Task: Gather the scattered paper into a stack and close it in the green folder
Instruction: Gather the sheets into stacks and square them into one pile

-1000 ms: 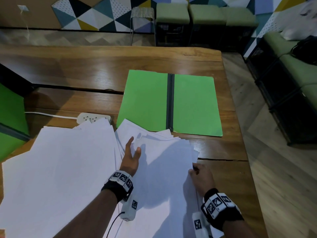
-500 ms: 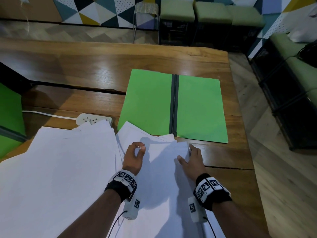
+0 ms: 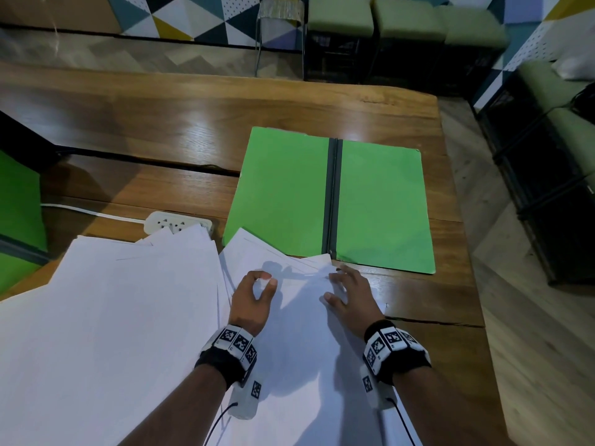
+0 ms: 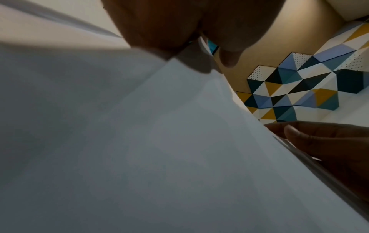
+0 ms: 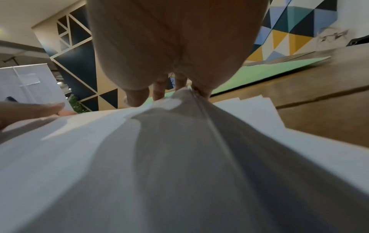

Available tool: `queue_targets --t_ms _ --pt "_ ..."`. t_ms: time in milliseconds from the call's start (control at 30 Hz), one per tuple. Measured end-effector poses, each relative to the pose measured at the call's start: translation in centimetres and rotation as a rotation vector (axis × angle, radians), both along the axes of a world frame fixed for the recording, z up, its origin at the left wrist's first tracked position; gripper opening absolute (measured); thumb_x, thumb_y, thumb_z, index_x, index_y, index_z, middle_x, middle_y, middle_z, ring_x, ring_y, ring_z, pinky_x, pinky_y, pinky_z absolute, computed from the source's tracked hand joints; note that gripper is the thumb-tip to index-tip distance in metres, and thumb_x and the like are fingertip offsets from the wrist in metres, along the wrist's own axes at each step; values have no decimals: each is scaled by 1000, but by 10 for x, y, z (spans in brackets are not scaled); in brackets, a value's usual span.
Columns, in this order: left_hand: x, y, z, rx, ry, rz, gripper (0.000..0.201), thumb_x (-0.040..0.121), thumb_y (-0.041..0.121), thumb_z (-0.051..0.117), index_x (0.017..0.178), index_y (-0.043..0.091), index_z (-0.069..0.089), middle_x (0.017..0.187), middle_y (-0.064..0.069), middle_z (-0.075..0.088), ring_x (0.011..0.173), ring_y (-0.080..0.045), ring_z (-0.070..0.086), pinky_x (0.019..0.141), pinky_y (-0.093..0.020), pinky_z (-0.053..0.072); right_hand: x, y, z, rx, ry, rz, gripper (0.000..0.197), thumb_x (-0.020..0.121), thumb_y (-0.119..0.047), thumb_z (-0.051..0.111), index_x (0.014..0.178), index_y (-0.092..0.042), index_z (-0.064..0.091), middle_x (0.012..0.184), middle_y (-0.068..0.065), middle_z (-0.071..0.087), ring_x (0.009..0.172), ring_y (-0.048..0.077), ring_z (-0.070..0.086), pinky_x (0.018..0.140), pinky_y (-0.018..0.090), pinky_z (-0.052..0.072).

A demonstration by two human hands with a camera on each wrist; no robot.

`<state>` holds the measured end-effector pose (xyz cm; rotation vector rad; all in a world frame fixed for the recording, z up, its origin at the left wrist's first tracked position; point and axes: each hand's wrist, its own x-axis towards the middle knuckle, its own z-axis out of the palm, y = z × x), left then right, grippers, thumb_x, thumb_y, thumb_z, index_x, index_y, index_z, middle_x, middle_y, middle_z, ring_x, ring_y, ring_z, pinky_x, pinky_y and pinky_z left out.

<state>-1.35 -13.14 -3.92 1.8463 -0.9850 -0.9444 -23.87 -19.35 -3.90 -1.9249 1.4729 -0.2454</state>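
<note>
The green folder (image 3: 283,194) lies open and flat on the wooden table (image 3: 193,123), its dark spine in the middle. White paper sheets (image 3: 299,333) lie fanned in front of it, their far corner over the folder's near edge. My left hand (image 3: 265,283) rests on these sheets with thumb and forefinger curled together, pinching a paper edge (image 4: 199,47). My right hand (image 3: 336,284) lies spread on the sheets' far right corner, fingertips (image 5: 159,93) pressing where the paper (image 5: 179,141) ridges up. A second, wider spread of sheets (image 3: 112,317) covers the near left of the table.
A white power strip (image 3: 174,222) with its cable (image 3: 80,211) sits just beyond the left sheets. A green panel (image 3: 16,204) stands at the far left. The table's right edge (image 3: 463,252) drops to the floor; stools and a bench stand beyond.
My right hand left the sheets' right edge and moved up onto their far corner. My left hand's straight fingers curled into a pinch. The right-hand sheets drew together.
</note>
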Motion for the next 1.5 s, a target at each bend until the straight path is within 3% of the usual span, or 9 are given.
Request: queue_targets --t_ms 367,533,633,767,900,1033,1233,1333,1500 --pt "-9 10 15 -61 -107 -50 26 86 23 68 105 20 51 110 3 58 107 -12 54 95 -28 42 25 -10 14 -129 391 432 61 88 -58 38 144 -33 28 153 -1 29 144 21 21 117 49 10" --pt "-12 26 30 88 352 102 70 77 13 78 130 23 33 113 3 57 104 -12 57 91 -30 47 20 -18 18 -156 321 374 58 79 -69 44 126 -36 47 127 -3 47 128 19 38 114 43 20" --pt "-17 42 21 194 475 3 55 72 26 82 120 19 57 111 -4 70 101 -22 67 83 -38 56 17 -16 23 -129 217 355 60 77 -69 49 126 -36 46 119 3 48 115 24 43 103 39 34" --pt "-38 57 17 235 253 -74 37 75 28 78 109 23 64 100 3 72 94 -17 67 79 -34 55 16 -4 36 -89 254 391 68 78 -69 35 134 -33 42 123 5 48 119 25 40 105 42 32" --pt "-36 60 26 188 252 -26 31 78 18 76 107 18 66 98 1 72 92 -17 68 78 -32 54 -11 11 48 -243 34 17 80 79 -69 34 140 -19 42 135 13 43 126 26 37 107 40 31" --pt "-28 69 37 108 361 -17 30 78 13 77 106 17 67 95 3 74 85 -7 69 60 -16 54 -48 48 38 175 -419 -542 64 92 -55 39 145 -21 30 147 7 34 129 20 38 102 33 34" --pt "-35 83 52 69 497 -1 25 81 25 74 105 22 68 96 7 75 89 -3 70 71 -19 52 -59 115 37 267 -464 -438 73 73 -70 57 117 -11 58 102 -14 65 100 9 61 72 7 46" --pt "-43 90 54 62 561 40 34 76 33 76 107 21 68 99 5 75 91 -11 70 74 -23 53 -55 114 29 143 -395 -436 87 56 -88 51 109 -19 60 100 -7 70 98 14 66 72 20 49" --pt "-43 91 45 92 366 48 26 80 21 75 102 11 67 91 -5 74 88 -25 69 68 -30 53 -31 98 53 127 -89 -324 62 83 -70 33 115 -17 42 92 7 64 88 31 61 72 35 45"
